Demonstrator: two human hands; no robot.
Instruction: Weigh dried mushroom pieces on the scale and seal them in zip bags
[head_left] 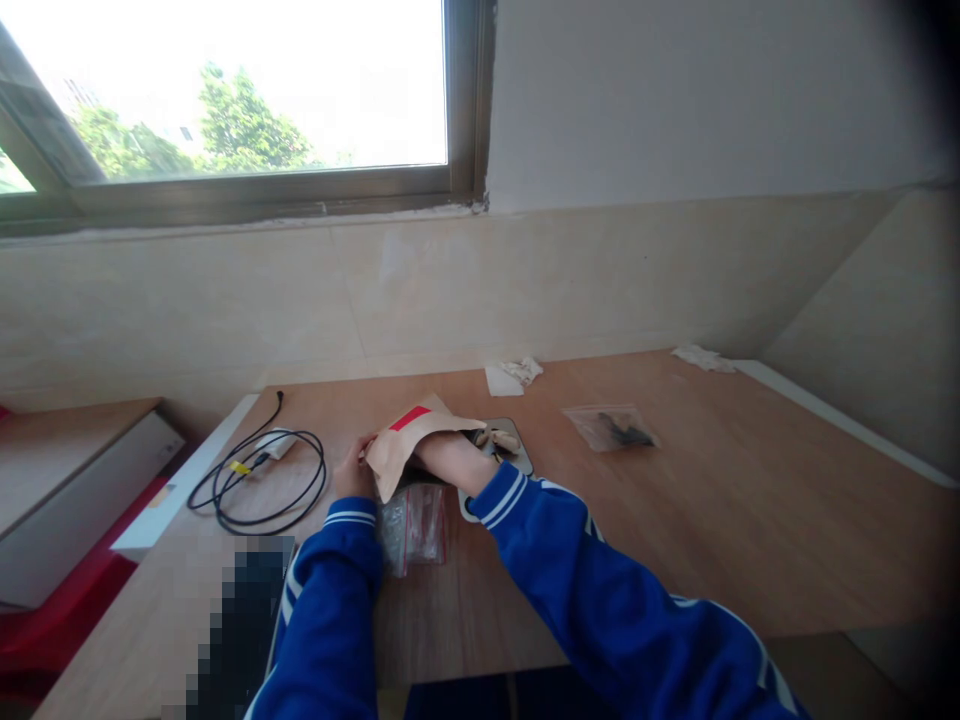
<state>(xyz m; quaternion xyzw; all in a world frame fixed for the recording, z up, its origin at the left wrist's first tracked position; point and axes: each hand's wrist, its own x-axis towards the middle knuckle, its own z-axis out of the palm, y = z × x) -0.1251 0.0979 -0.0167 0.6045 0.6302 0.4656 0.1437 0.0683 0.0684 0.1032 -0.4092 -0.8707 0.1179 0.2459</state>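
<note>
A brown paper bag (390, 460) with a red strip lies tilted over the middle of the table, its mouth towards me. My left hand (352, 472) is closed on the bag's left edge. Through the mouth reaches my right hand (454, 460); its fingers are hidden inside, so what they do or hold cannot be seen. Just below the bag are clear plastic zip bags (421, 528) with red seals. Partly behind my right wrist sits a flat pale grey object (519, 436) with small beige pieces on it.
A coiled black cable (217, 500) and a white adapter (276, 442) lie at left. To the right is a zip bag with dark contents (616, 428). Crumpled tissue (523, 371) lies by the wall. A dark pixelated area covers the front left. The table (712, 520) extends right.
</note>
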